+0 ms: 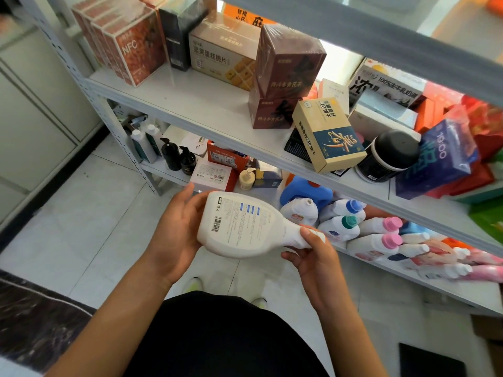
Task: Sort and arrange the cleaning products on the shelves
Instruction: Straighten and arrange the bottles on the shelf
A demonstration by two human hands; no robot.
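I hold a white plastic bottle [242, 227] on its side in front of the bottom shelf, its back label with a barcode facing up. My left hand [177, 227] cups the wide base. My right hand [313, 257] grips the narrow neck, hiding the cap end. On the bottom shelf [408, 284] lie several white bottles with pink caps [392, 240], a teal-capped one [349, 221], a blue-capped one [353, 205] and a blue jug [304, 190]. Further left stand two black pump bottles [178, 159] and a cream pump bottle [247, 178].
The middle shelf [196, 104] carries food boxes, a dark red box stack [283, 77], a black-lidded tub [389, 156] and a blue tissue pack [441, 159]. White floor tiles lie below. A dark mat [40, 317] is at lower left, cupboards at far left.
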